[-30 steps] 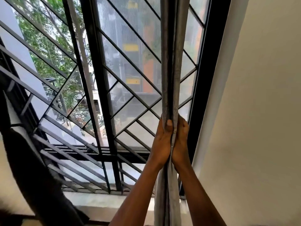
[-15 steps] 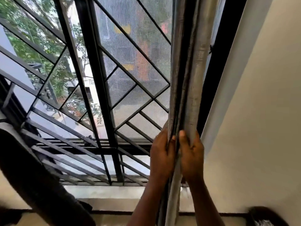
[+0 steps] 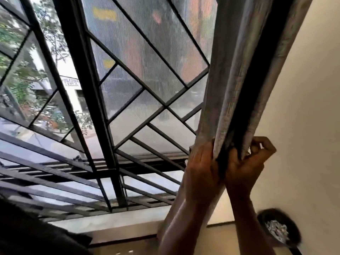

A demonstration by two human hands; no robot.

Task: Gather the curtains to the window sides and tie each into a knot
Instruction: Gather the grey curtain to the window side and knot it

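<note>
Left hand and right hand are both gripping the curtain | change: curtain is shifting right since a second ago, now hanging beside the wall | task: gathering looking done, knot pending

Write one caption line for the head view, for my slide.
Left hand and right hand grip the gathered grey curtain at the right of the barred window, by a cream wall.

We identify a home room: black window grille, insect mesh, grey curtain at right, cream wall.
</note>
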